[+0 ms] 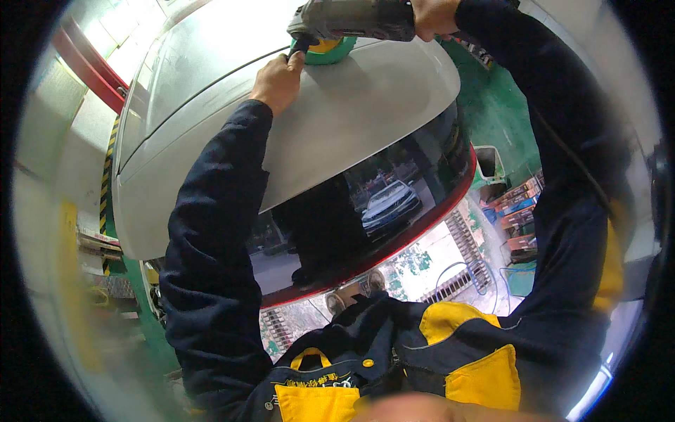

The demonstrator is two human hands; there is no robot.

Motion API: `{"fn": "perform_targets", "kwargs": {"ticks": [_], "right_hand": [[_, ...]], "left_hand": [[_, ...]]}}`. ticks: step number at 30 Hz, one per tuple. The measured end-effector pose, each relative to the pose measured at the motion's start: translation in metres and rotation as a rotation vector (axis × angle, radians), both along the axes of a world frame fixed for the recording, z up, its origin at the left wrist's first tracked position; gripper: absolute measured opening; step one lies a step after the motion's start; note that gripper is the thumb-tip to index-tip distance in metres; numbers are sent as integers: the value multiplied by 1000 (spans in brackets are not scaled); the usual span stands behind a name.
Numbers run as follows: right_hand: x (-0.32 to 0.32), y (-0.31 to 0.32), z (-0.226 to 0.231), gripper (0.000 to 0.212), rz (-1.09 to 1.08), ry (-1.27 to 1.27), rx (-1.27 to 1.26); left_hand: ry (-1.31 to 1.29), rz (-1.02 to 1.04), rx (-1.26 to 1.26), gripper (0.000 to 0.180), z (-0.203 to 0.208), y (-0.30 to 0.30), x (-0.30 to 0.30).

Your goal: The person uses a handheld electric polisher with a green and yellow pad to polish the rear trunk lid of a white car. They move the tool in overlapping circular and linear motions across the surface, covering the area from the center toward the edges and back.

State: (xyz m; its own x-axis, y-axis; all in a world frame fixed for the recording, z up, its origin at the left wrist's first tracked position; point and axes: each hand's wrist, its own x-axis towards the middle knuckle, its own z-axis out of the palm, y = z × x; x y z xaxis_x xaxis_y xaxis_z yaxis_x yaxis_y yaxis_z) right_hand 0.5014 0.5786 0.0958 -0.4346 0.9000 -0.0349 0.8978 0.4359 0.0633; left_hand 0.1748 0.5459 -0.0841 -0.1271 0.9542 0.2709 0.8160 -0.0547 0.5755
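Note:
A grey and black car polisher (358, 19) rests over the pale car panel (337, 119) near the top of the head view. Its green-edged, yellow-centred pad (330, 53) sits against the panel. My left hand (278, 83) is closed round the black side handle (302, 46) by the pad. At the other end, my right hand (434, 17) wraps round the body of the tool, partly cut by the upper edge. Below the panel, a glossy dark strip (330, 211) with a red lower edge mirrors the surroundings.
A cord (573, 158) runs along my right sleeve. Right of the car stand a white bin (489, 165) and stacked boxes (519, 211). A blue hose (467, 271) lies on the floor by drain grates (460, 281). Left, a red beam (88, 63) and a striped yellow-black edge (107, 172) border the car.

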Motion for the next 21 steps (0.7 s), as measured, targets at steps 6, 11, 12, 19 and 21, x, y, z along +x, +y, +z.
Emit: {"fn": "perform_targets", "kwargs": {"ticks": [6,11,12,19,21], "right_hand": [[97,54,-47,23,-20,114,-5],[165,93,-96,32,-121,419,-72],[177,97,-107,31,-115,464,-100],[213,105,-161,23,-89,729,-425],[209,98,-165,23,-89,759,-464]], "left_hand": [[340,-114,3,55,11,66,79],[599,-210,41,60,32,132,128],[724,-288,93,62,38,151,134],[1252,-469,57,51,99,213,156],[1203,-422,-97,53,113,194,164]]}}
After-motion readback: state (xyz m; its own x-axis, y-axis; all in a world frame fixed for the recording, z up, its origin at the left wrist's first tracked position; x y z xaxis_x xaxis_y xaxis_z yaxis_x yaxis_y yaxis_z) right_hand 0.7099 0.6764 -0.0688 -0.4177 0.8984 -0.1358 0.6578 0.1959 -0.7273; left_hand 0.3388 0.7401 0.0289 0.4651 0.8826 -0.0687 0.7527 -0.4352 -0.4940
